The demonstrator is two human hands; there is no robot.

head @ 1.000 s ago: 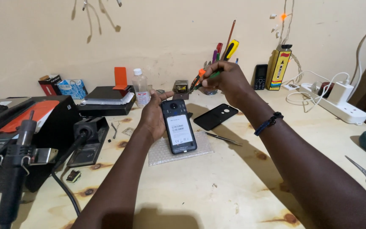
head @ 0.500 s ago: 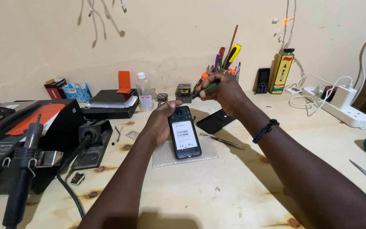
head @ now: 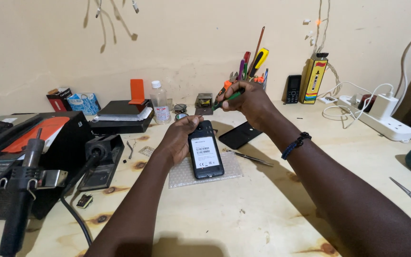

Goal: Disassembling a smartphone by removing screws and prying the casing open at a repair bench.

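Black and slab-shaped, the mobile phone with a white label on its back [head: 205,155] lies face down on the clear bubble-wrap pad [head: 231,172], and my left hand [head: 181,138] cups its left edge, fingers curled against it. Beyond the pad, my right hand [head: 249,99] is closed around a green-handled, orange-tipped screwdriver [head: 227,95], near the cup of tools [head: 253,71]. A second black phone [head: 239,135] lies just right of the pad, thin metal tweezers [head: 253,158] beside it.

A white rectangular label [head: 204,152] is seen on the back of the black phone [head: 205,151] held in the left hand [head: 179,138], a tall yellow-and-black box [head: 313,79] is stood against the wall, and red [head: 59,99] and blue-white [head: 82,102] cartons are set far left on the worktop [head: 262,209].
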